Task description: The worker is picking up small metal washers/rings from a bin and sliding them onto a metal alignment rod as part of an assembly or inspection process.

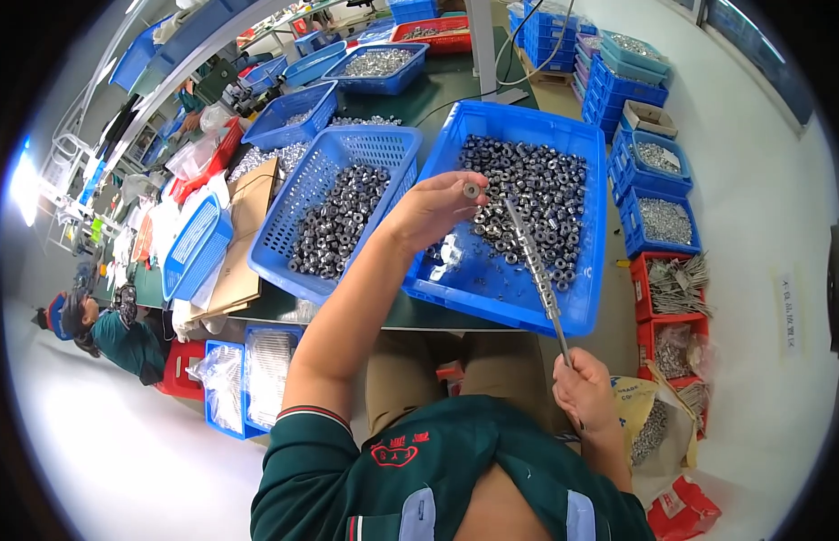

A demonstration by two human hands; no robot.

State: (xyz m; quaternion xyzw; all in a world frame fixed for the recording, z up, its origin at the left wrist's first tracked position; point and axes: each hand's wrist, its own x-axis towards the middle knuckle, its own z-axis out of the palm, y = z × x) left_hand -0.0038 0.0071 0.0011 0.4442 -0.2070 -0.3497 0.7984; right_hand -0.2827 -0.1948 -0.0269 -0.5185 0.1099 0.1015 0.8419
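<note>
Ring [472, 190]: pinched, barely a gap, by the left fingers [457, 180], above the blue tray [594, 225].
Rod [563, 341]: clasped in curled right fingers [573, 383], tip over the tray.
Risk: threaded pieces [531, 257] could be shed if tipped downward.

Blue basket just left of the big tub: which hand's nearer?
Left. Left hand is over the tub, just right of the basket; right hand is farther right, beyond the tub's near edge.

Blue tray [593, 207]; blue, hole-patterned basket [289, 194]; silvery rod [561, 334]; rings [556, 191] silver and perhaps dark grey.
</note>
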